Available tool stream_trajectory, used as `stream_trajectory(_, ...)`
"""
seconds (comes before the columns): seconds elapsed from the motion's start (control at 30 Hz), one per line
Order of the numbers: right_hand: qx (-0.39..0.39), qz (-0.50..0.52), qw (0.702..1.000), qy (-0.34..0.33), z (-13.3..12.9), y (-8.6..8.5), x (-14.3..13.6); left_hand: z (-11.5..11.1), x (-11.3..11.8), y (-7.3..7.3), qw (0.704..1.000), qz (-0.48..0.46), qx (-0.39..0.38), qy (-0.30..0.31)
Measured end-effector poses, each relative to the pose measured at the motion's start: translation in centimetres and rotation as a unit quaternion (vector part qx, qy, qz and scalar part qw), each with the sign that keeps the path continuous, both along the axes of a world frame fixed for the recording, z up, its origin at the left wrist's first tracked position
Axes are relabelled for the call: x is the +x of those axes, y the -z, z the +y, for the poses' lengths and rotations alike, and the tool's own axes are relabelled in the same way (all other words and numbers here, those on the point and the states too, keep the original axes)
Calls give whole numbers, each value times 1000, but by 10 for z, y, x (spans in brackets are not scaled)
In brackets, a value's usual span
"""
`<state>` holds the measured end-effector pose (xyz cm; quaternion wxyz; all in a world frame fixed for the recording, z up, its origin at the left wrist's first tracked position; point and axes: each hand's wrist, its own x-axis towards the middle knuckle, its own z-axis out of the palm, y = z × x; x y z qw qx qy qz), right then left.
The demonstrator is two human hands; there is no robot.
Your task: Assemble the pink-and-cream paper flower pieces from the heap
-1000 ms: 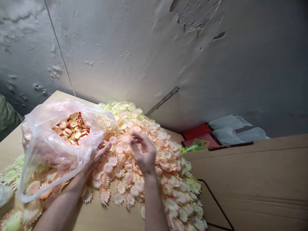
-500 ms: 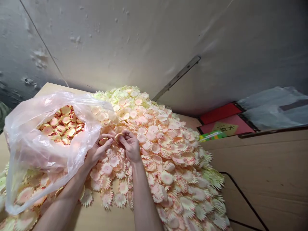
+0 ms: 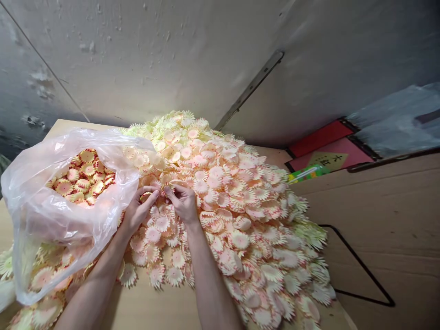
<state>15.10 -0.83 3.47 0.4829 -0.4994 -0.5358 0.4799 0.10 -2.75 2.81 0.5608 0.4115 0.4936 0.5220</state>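
Over a big heap of cream and pink petal discs [image 3: 240, 238] with toothed edges, my two hands work close together. My left hand [image 3: 137, 213] has its fingers curled around a red-edged petal disc [image 3: 145, 197], partly hidden by the fingers. My right hand [image 3: 184, 204] pinches another petal disc [image 3: 167, 189] between thumb and forefinger, right beside the left fingertips. To the left of my hands stands a clear plastic bag [image 3: 113, 215], its mouth open. Inside lie several curled petal discs [image 3: 85, 176] with red rims.
The heap lies on a light wooden table [image 3: 154, 307] against a grey wall [image 3: 144, 59]. A metal strip [image 3: 250, 89] is fixed to the wall. Toward the right are cardboard [image 3: 388, 233], red packets [image 3: 323, 140], a green-yellow wrapper [image 3: 307, 173] and a bent black rod [image 3: 364, 261].
The view has shifted slightly. My right thumb and forefinger have come closer to my left fingertips, and the petal disc between them is now more covered. The bag and heap stay in place.
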Motion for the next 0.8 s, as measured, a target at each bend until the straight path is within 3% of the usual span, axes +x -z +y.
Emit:
stream_trajectory(0.17,-5,-27,1000,1,-1,4,-1,0,-1,2,999,-33,-1,10)
stream_trajectory(0.4,-6,-6,1000,17,0,10,-2,1,-2,-2,1000,-4,22,11)
stream_trajectory(0.8,18,-9,1000,-17,-7,-5,-10,-1,-4,5,997,-49,58,16)
